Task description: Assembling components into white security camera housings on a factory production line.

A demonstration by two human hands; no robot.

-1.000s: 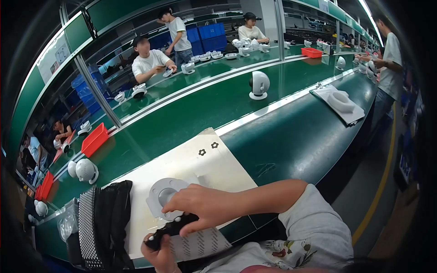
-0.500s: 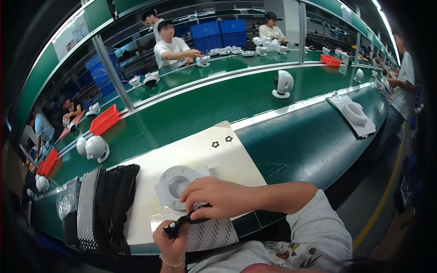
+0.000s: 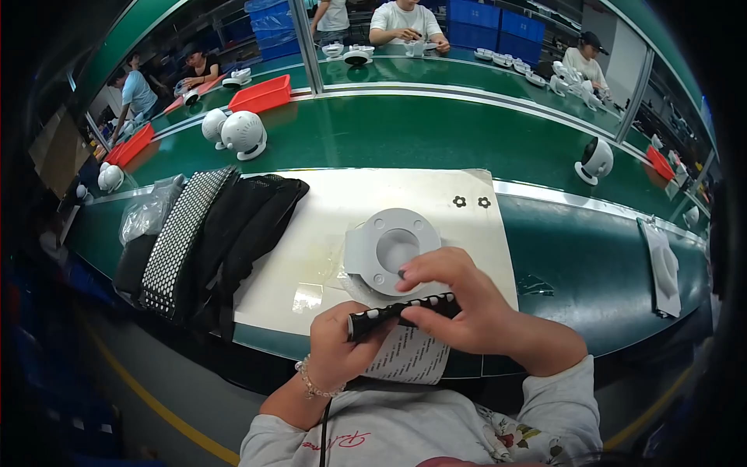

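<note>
My left hand (image 3: 336, 342) grips a black strip (image 3: 375, 314) with white spots along it, attached to a sheet of printed white backing paper (image 3: 408, 356) that hangs below. Over the strip's right end is my right hand (image 3: 478, 307), its thumb against the strip and its index finger raised. A small black pad (image 3: 402, 274) sits at that index fingertip. Just beyond the fingers lies a white round base (image 3: 366, 251) with a hollow centre and small round recesses around its rim. Part of its near right side is hidden by my right fingers.
A pale board (image 3: 327, 218) lies under the base, with two black flower-shaped pieces (image 3: 471, 202) on it. Left are a black bag (image 3: 253, 218) and clear plastic (image 3: 144, 218). White round devices (image 3: 245, 134), red trays (image 3: 261, 94) and a clipboard (image 3: 660, 265) stand around. Co-workers (image 3: 408, 27) sit opposite.
The view has swung left. My right index finger has lifted off the strip, with the small black pad now showing at its tip. My left hand still grips the strip.
</note>
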